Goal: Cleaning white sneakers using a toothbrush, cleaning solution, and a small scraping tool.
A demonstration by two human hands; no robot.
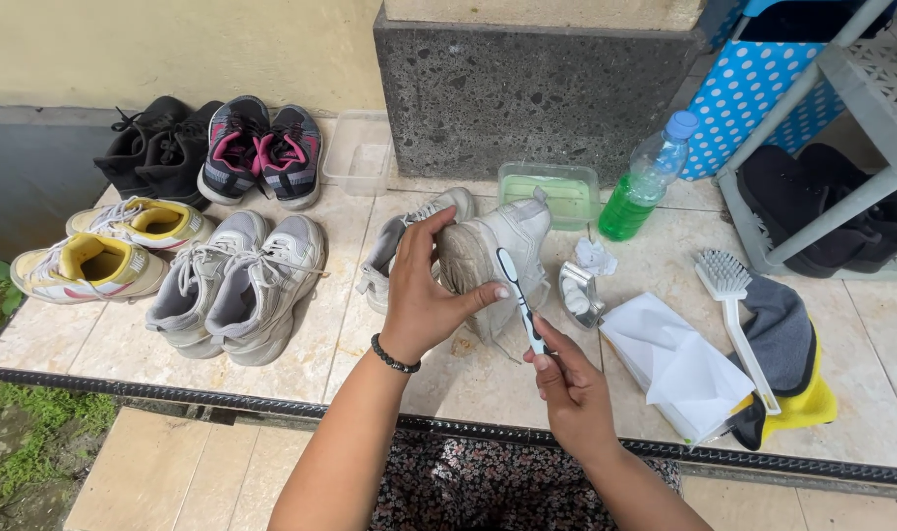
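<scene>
Left hand grips shoe; toothbrush touches sole.

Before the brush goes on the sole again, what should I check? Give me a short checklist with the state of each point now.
1. Left hand grips the shoe firmly, sole turned to the camera: ok.
2. Right hand holds the toothbrush by its handle: ok.
3. Bristles meet the sole: cannot tell; the head lies against the sole, but which way the bristles face is not clear.
4. Green liquid bottle capped and upright: ok.
5. Sole clean: not ok, it looks brown with dirt.
6. Scrub brush near the right hand: ok.
</scene>
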